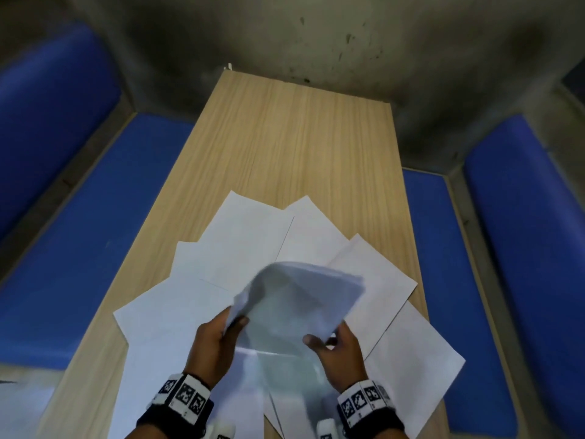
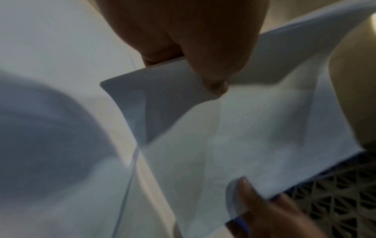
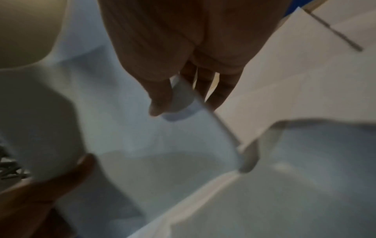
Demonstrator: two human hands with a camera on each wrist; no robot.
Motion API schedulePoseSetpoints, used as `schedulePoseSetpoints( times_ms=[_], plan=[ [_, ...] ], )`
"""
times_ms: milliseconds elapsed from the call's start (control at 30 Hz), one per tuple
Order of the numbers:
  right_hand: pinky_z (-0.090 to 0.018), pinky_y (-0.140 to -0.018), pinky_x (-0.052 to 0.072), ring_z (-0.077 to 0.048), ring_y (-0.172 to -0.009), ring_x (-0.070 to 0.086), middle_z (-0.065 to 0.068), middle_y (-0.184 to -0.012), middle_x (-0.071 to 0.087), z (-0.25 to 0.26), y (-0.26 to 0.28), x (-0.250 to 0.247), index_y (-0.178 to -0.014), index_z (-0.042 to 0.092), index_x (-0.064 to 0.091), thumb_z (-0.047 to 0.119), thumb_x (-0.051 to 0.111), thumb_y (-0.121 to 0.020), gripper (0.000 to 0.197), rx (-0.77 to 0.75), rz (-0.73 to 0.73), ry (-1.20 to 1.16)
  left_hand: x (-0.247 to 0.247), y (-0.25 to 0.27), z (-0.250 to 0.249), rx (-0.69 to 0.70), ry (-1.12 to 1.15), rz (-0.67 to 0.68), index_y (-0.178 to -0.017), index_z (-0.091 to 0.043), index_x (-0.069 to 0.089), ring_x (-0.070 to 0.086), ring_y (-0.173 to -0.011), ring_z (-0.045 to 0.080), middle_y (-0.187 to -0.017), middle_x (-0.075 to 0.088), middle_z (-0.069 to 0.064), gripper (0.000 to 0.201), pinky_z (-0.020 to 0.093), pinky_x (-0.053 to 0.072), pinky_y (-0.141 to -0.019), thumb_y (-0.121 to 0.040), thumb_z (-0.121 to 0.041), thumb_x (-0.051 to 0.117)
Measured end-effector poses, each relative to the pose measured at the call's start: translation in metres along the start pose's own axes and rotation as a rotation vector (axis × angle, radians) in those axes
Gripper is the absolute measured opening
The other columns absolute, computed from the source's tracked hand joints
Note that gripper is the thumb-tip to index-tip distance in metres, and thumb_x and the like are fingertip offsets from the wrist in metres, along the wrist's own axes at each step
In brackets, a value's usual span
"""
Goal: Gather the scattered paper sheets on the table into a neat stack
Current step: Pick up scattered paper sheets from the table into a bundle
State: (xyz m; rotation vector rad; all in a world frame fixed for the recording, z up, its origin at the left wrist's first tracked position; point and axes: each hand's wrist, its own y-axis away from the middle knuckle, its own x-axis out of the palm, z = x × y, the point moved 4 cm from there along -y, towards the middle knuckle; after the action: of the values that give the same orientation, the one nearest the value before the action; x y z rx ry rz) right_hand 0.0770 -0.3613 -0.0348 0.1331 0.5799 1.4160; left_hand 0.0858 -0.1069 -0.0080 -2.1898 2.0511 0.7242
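Observation:
Both hands hold up a small bundle of white paper sheets (image 1: 294, 305) above the near part of the wooden table (image 1: 304, 137). My left hand (image 1: 221, 331) pinches the bundle's left edge, thumb on top; in the left wrist view the thumb presses the held sheets (image 2: 254, 136). My right hand (image 1: 329, 343) pinches its right edge; the right wrist view shows the thumb on the held sheets (image 3: 142, 136). The bundle bows upward and is blurred. Several loose sheets (image 1: 250, 239) lie fanned out and overlapping on the table beneath and around the hands.
The far half of the table is bare wood. Blue padded benches (image 1: 79, 248) run along both long sides, the right bench (image 1: 512, 248) close to the table edge. A grey stained wall (image 1: 316, 36) closes the far end.

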Motion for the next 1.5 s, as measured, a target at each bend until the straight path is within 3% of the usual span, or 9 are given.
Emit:
schedulePoseSetpoints(
  times_ms=[200,333,467,633,867,1000,1233,1367,1500],
  plan=[
    [-0.036,-0.087,0.049,-0.034,-0.112,0.058,-0.014,-0.124,0.059,-0.024,-0.055,-0.080,-0.127,0.007,0.052,0.039,0.080,-0.075,0.066,0.244,-0.462,0.113,-0.064,-0.001,0.009,-0.134,0.140,-0.276,-0.089,-0.005,0.069,0.065,-0.089,0.027,-0.082,0.071,0.008,0.014,0.026,0.048,-0.075,-0.090,-0.019,0.069],
    [-0.049,-0.087,0.053,-0.042,-0.110,0.059,-0.025,-0.127,0.055,-0.044,-0.076,-0.110,-0.125,-0.001,0.048,0.063,0.076,-0.064,0.093,0.518,-0.574,0.332,-0.100,0.015,0.013,-0.196,0.154,-0.330,-0.101,-0.006,0.065,0.061,-0.093,0.026,-0.099,0.067,0.013,0.014,0.037,0.043,-0.085,-0.091,-0.016,0.067],
    [-0.052,-0.083,0.053,-0.044,-0.108,0.060,-0.027,-0.122,0.057,-0.044,-0.084,-0.105,-0.122,-0.003,0.044,0.046,0.087,-0.061,0.089,0.564,-0.541,0.390,-0.120,0.036,0.024,-0.214,0.160,-0.392,-0.106,-0.003,0.066,0.062,-0.098,0.027,-0.103,0.067,0.013,0.018,0.037,0.042,-0.089,-0.091,-0.012,0.066],
    [-0.042,-0.093,0.052,-0.038,-0.107,0.062,-0.025,-0.122,0.063,-0.033,-0.093,-0.113,-0.120,-0.008,0.057,0.015,0.075,-0.082,0.048,0.460,-0.568,0.224,-0.131,0.051,0.057,-0.256,0.138,-0.434,-0.102,0.007,0.070,0.068,-0.095,0.034,-0.097,0.073,0.023,0.024,0.042,0.049,-0.089,-0.090,-0.014,0.068],
    [-0.038,-0.097,0.048,-0.033,-0.113,0.061,-0.019,-0.127,0.062,0.005,-0.081,-0.148,-0.125,-0.001,0.059,0.020,0.066,-0.090,0.041,0.077,-0.817,-0.112,-0.130,0.055,0.076,-0.309,0.122,-0.437,-0.090,0.005,0.072,0.069,-0.084,0.031,-0.083,0.073,0.019,0.025,0.042,0.051,-0.083,-0.088,-0.020,0.071],
    [-0.043,-0.094,0.052,-0.030,-0.104,0.064,-0.017,-0.117,0.067,0.005,-0.066,-0.155,-0.117,0.000,0.063,0.026,0.066,-0.091,0.037,0.042,-0.693,-0.090,-0.127,0.055,0.073,-0.298,0.136,-0.430,-0.091,0.006,0.071,0.069,-0.081,0.031,-0.083,0.073,0.019,0.025,0.040,0.050,-0.080,-0.089,-0.019,0.071],
    [-0.027,-0.072,0.049,-0.026,-0.090,0.068,0.003,-0.085,0.071,-0.035,-0.019,-0.078,-0.086,0.016,0.069,0.009,0.076,-0.078,0.013,0.147,-0.030,0.375,-0.124,0.049,0.085,-0.289,0.110,-0.437,-0.090,0.007,0.071,0.070,-0.084,0.037,-0.082,0.073,0.023,0.031,0.043,0.052,-0.082,-0.089,-0.024,0.070],
    [-0.034,-0.104,0.045,-0.024,-0.121,0.054,-0.007,-0.128,0.059,-0.072,-0.006,-0.055,-0.131,0.008,0.054,0.020,0.078,-0.080,0.058,0.299,-0.001,0.534,-0.122,0.047,0.080,-0.265,0.081,-0.436,-0.093,0.007,0.070,0.069,-0.085,0.036,-0.083,0.072,0.023,0.031,0.048,0.052,-0.086,-0.089,-0.023,0.070],
    [-0.039,-0.101,0.047,-0.027,-0.120,0.051,-0.009,-0.124,0.054,-0.078,-0.008,-0.049,-0.127,0.009,0.052,0.025,0.081,-0.076,0.060,0.280,-0.133,0.651,-0.122,0.046,0.086,-0.266,0.063,-0.406,-0.085,0.009,0.070,0.071,-0.079,0.039,-0.077,0.073,0.024,0.054,0.050,0.055,-0.085,-0.084,-0.045,0.070]
  ],
)
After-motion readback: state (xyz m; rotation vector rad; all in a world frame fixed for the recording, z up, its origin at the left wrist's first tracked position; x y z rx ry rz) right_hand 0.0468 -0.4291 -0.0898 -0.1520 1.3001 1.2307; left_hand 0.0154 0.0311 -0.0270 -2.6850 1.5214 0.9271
